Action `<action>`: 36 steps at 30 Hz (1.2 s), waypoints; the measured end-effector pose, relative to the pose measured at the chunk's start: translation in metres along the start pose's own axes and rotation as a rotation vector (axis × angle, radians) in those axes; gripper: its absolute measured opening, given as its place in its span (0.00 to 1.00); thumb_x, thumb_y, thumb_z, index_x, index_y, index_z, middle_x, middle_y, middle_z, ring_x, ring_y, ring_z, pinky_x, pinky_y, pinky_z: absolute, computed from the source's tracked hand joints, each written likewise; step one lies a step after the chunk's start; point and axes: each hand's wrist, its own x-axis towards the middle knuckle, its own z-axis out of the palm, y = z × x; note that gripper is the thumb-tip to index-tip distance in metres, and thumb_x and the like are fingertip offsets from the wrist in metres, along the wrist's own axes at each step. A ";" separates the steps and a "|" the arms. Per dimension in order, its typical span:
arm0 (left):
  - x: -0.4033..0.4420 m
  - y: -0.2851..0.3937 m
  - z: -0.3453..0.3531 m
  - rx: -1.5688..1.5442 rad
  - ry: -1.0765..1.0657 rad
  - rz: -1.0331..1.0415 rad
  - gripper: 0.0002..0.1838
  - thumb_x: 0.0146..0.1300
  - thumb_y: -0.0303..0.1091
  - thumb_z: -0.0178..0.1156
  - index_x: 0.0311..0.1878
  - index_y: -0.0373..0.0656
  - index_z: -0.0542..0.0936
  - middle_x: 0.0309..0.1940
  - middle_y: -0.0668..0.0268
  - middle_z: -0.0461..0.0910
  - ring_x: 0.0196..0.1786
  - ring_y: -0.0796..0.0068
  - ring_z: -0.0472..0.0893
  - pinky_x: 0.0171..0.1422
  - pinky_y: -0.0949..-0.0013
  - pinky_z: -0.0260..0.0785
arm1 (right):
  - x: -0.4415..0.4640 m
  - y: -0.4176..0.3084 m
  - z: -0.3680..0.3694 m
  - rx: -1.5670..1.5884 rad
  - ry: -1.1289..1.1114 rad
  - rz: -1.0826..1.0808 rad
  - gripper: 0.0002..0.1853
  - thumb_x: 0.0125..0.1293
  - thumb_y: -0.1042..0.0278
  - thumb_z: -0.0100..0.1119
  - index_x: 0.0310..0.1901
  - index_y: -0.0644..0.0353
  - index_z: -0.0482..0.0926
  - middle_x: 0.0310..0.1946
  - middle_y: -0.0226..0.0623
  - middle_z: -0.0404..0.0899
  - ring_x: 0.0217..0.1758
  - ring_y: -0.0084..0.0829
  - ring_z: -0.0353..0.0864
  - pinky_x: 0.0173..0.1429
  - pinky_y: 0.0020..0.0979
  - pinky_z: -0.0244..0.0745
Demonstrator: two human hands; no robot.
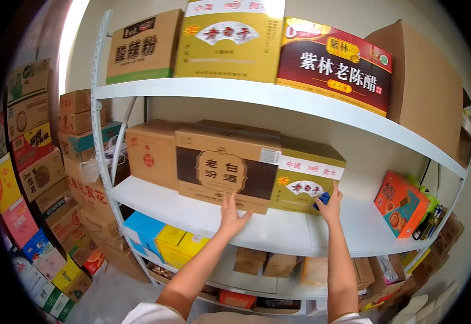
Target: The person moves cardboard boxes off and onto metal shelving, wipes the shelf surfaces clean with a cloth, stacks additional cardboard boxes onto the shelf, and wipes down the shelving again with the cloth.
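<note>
My left hand rests with its fingers stretched against the lower front of a brown cardboard carton with a dark band, and grips nothing. My right hand is closed on a small blue object, whose kind I cannot make out. It is at the front right corner of a gold and white carton, which stands close against the brown one. To the left of these is a plain brown carton with a red round mark. All three stand on the white middle shelf.
The upper shelf holds a gold carton, a dark red carton and others. An orange box stands at the right end of the middle shelf. Stacked boxes line the left side. A white upright post borders the rack.
</note>
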 end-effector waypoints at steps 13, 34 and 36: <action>-0.081 -0.075 -0.209 -0.022 -0.207 -0.026 0.47 0.53 0.43 0.66 0.72 0.44 0.50 0.70 0.35 0.41 0.73 0.38 0.45 0.74 0.52 0.44 | -0.165 -0.184 0.110 -0.058 -0.415 -0.203 0.19 0.49 0.57 0.69 0.41 0.57 0.81 0.36 0.47 0.81 0.41 0.48 0.81 0.47 0.40 0.76; -0.107 -0.150 -0.212 -0.002 -0.347 0.017 0.45 0.54 0.47 0.64 0.70 0.38 0.55 0.67 0.36 0.53 0.72 0.40 0.51 0.72 0.49 0.45 | -0.280 -0.238 0.211 -0.846 -0.410 -0.277 0.28 0.56 0.72 0.53 0.59 0.77 0.66 0.59 0.65 0.66 0.34 0.38 0.85 0.34 0.31 0.81; -0.106 -0.147 -0.204 -0.008 -0.380 0.023 0.45 0.54 0.47 0.64 0.70 0.38 0.55 0.67 0.36 0.52 0.72 0.40 0.51 0.72 0.49 0.44 | -0.282 -0.236 0.212 -0.815 -0.383 -0.295 0.29 0.57 0.72 0.53 0.60 0.77 0.63 0.61 0.66 0.63 0.33 0.38 0.85 0.33 0.31 0.81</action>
